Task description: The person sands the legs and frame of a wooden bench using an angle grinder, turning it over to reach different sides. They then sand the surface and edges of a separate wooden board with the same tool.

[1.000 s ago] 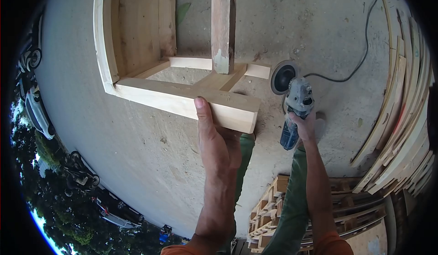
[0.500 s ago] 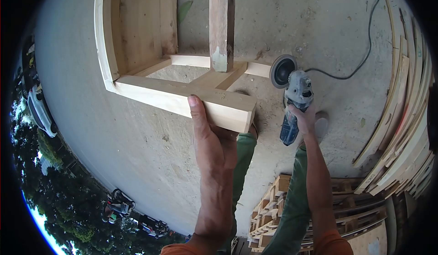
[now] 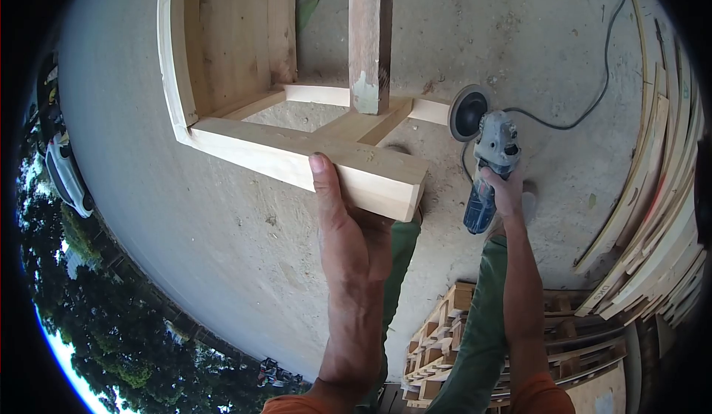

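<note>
My left hand (image 3: 348, 240) grips the near leg of a pale wooden furniture frame (image 3: 252, 147), thumb on its upper edge and the fingers hidden beneath. In my right hand (image 3: 508, 191) is an angle grinder (image 3: 495, 151), fingers wrapped round its blue and grey body. Its round sanding disc (image 3: 469, 113) points away from me and overlaps the end of the frame's far leg (image 3: 430, 110) in this view. A worn post (image 3: 366, 43) with a patch of pale paint reaches the frame's cross brace (image 3: 363, 126).
A black power cord (image 3: 571, 125) curves from the grinder over the concrete floor (image 3: 460, 28). Long timber strips (image 3: 645, 184) lie stacked along the right. Wooden pallets (image 3: 437, 332) stand near my legs. A parked car (image 3: 67, 177) and trees are at far left.
The frame, the grinder and both hands appear slightly farther right, along with a small shift of the view. Both grips stay the same.
</note>
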Motion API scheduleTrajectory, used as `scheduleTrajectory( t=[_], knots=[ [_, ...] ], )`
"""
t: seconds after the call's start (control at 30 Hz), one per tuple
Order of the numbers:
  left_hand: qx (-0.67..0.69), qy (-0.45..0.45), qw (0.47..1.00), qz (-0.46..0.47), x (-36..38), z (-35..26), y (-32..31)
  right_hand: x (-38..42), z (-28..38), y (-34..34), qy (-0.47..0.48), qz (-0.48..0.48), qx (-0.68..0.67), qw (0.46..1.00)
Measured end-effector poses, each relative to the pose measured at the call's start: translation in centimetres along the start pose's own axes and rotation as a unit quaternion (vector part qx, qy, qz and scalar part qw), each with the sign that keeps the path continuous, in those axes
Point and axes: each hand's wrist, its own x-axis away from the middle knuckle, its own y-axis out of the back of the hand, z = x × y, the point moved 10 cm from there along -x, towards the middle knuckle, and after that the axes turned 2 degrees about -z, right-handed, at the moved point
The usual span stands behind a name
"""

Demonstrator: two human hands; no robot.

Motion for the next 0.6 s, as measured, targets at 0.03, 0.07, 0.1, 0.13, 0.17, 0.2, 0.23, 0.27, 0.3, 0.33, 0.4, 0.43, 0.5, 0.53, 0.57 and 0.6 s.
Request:
scheduleTrajectory(
  t=[0.03,0.07,0.1,0.13,0.17,0.2,0.23,0.27,0.3,0.33,0.4,0.43,0.5,0.53,0.57,0.6],
  knots=[
    [-0.001,0.000,1.000,0.000,-0.2,0.1,0.1,-0.1,0.1,0.1,0.002,0.000,0.003,1.000],
    [-0.002,0.001,1.000,-0.001,-0.4,0.1,0.3,0.0,0.2,0.4,0.012,-0.014,0.011,1.000],
    [-0.001,0.002,1.000,0.001,-0.4,0.1,0.2,0.0,0.5,0.8,0.023,-0.028,0.019,0.999],
    [0.003,-0.001,1.000,-0.006,-0.5,0.0,0.4,0.2,0.5,0.9,0.023,-0.029,0.021,0.999],
    [0.006,-0.003,1.000,-0.013,-0.5,-0.1,0.6,0.5,0.6,1.0,0.026,-0.034,0.009,0.999],
    [0.006,-0.002,1.000,-0.013,-0.6,-0.1,0.5,0.7,0.8,1.1,0.030,-0.038,-0.004,0.999],
    [0.006,-0.006,1.000,-0.009,-0.6,-0.2,0.5,0.8,1.0,1.1,0.029,-0.038,-0.004,0.999],
    [0.006,-0.012,1.000,-0.004,-0.6,-0.3,0.4,0.9,1.2,0.8,0.015,-0.032,-0.019,0.999],
    [0.005,-0.013,1.000,-0.004,-0.4,-0.4,0.4,1.0,1.3,0.4,0.002,-0.026,-0.035,0.999],
    [0.002,-0.008,1.000,-0.002,-0.3,-0.3,0.2,0.6,1.2,0.3,0.002,-0.024,-0.037,0.999],
    [0.000,-0.001,1.000,-0.002,0.0,-0.1,0.2,-0.3,0.4,-0.5,-0.012,0.018,-0.020,1.000],
    [-0.004,0.002,1.000,-0.003,-0.1,0.1,0.3,-0.3,-0.1,-0.2,-0.011,0.016,-0.021,1.000],
    [0.001,-0.002,1.000,-0.006,-0.4,0.0,0.2,-0.5,0.2,0.3,0.039,-0.004,0.011,0.999],
    [-0.001,0.000,1.000,-0.007,-0.3,0.1,0.2,0.3,-0.1,0.5,0.033,-0.007,0.013,0.999],
    [0.001,-0.002,1.000,-0.003,-0.4,0.1,0.0,0.5,-0.1,0.8,0.021,-0.010,0.014,1.000],
    [0.002,0.001,1.000,-0.004,-0.3,0.1,0.1,0.7,-0.1,0.9,0.007,-0.012,0.014,1.000]
  ],
)
